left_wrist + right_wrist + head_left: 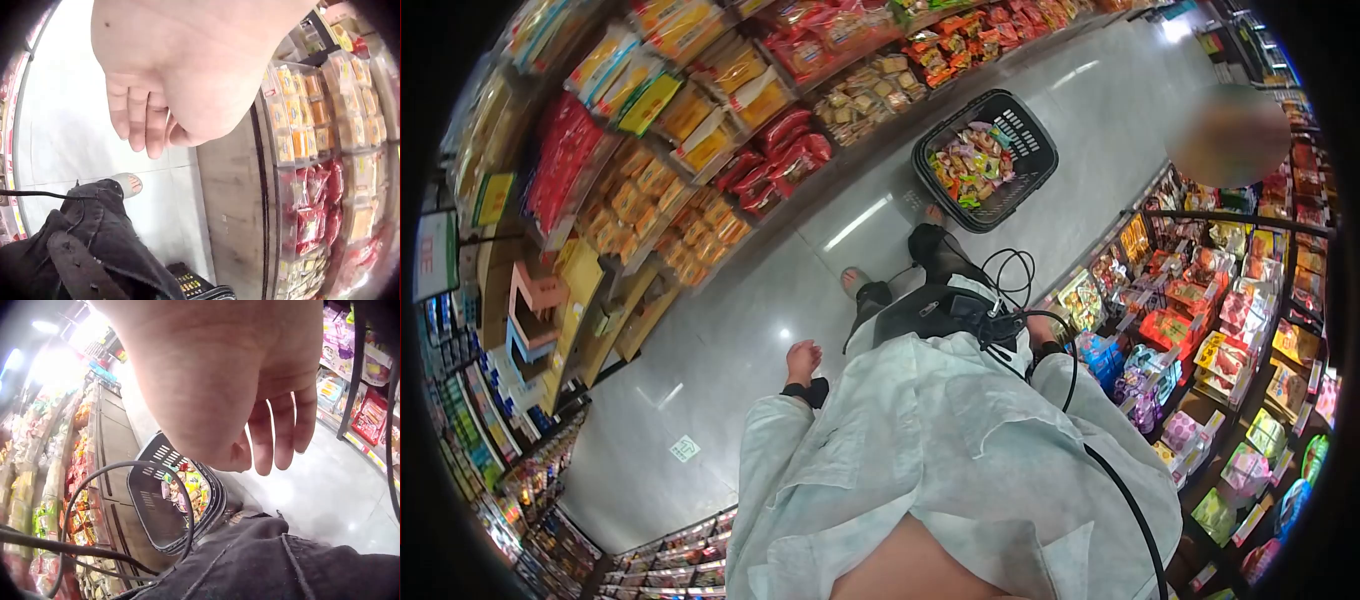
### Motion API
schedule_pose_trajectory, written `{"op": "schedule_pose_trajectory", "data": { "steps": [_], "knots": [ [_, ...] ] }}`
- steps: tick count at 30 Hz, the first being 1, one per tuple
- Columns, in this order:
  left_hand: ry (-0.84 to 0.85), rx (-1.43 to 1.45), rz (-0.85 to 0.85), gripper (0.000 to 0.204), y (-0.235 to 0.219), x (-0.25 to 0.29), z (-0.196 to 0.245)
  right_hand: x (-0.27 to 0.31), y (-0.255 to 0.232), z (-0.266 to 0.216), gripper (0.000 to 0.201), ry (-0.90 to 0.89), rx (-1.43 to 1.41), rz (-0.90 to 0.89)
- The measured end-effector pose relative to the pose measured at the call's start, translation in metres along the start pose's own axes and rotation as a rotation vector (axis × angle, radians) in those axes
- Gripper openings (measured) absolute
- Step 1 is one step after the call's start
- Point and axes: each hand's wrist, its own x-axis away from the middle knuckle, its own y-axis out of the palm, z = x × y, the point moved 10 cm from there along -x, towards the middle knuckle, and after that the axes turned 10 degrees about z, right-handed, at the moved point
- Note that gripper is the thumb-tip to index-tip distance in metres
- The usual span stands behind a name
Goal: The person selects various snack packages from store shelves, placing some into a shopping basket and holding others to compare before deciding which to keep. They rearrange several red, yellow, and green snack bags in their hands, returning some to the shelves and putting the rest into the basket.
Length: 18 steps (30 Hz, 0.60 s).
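My left hand point(803, 360) hangs beside the body with a dark band at its wrist. It holds nothing, and its fingers are loosely bent in the left wrist view. On the other side, my right hand point(1040, 330) hangs by the hip, partly covered by the sleeve and a black cable. Its palm and relaxed fingers fill the top of the right wrist view, with nothing in them. A black shopping basket point(1022, 130) stands on the floor just ahead of the feet, apart from both hands. Small wrapped snacks point(970, 165) in several colours lie inside it.
A shelf on the left holds orange-wrapped snack packs point(635, 195) and red bags point(785, 150). To the right, racks carry colourful candy bags point(1170, 325). Black cables point(1010, 262) loop at the waist. A blurred round patch point(1230, 135) appears farther up the aisle's grey tiled floor point(670, 420).
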Motion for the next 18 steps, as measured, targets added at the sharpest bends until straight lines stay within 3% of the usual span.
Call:
{"op": "schedule_pose_trajectory", "data": {
  "steps": [5, 9, 12, 15, 16, 17, 18],
  "knots": [
    [0.000, -0.022, 0.001, 0.020, 0.036, 0.032, 0.029, -0.036, 0.016, 0.032, 0.016, 0.305, -0.371, -0.115],
    [0.039, 0.028, 0.084, 0.017, 0.040, 0.074, 0.042, -0.123, 0.022, 0.034, 0.015, 0.348, -0.441, -0.076],
    [-0.036, -0.064, 0.181, 0.024, 0.026, 0.114, 0.019, -0.213, 0.019, -0.002, 0.018, 0.149, -0.304, -0.028],
    [0.499, -1.009, 0.012, 0.027, 0.036, 0.153, -0.002, -0.305, 0.033, -0.083, 0.019, 0.035, -0.350, -0.043],
    [0.535, -1.477, -0.090, 0.029, 0.048, 0.162, -0.016, -0.341, 0.051, -0.101, 0.019, 0.008, -0.387, -0.099],
    [0.184, -1.505, -0.010, 0.030, 0.041, 0.166, -0.035, -0.378, 0.071, -0.118, 0.019, -0.020, -0.424, -0.154],
    [0.095, -1.531, -0.059, 0.030, 0.021, 0.163, -0.072, -0.411, 0.085, -0.137, 0.018, -0.094, -0.295, -0.150]
  ]
}}
